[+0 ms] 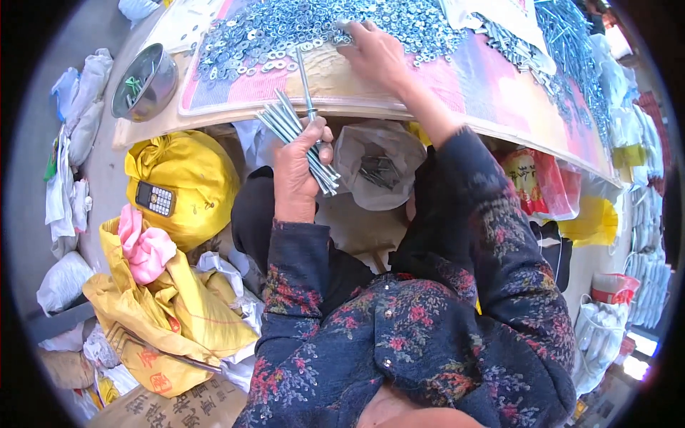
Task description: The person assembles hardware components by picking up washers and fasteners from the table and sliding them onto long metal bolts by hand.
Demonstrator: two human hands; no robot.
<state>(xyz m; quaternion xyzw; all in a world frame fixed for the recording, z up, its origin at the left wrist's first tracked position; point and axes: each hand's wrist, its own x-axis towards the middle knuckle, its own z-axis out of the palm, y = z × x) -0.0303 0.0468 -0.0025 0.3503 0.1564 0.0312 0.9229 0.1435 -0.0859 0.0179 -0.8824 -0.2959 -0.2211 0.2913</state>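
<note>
My left hand [296, 175] is closed around a bundle of long silver bolts [282, 123], their heads pointing down toward my lap. One bolt [305, 82] stands apart from the bundle, upright between thumb and forefinger, with a thicker collar partway along it. At the table's far side my right hand [376, 58] reaches into the heap of small metal nuts [428, 32]. Its fingers are bent together at the heap, and whatever they pinch is too small to make out. Flat washers [260, 43] spread over the table to the left of that hand.
A metal bowl [146, 82] sits at the table's left corner. Below the table edge, a white bag [349, 146] holds more bolts. Long bolts [571, 50] pile up at far right. A phone [155, 198] rests on a yellow sack [207, 167]; another yellow sack [207, 307] lies nearer.
</note>
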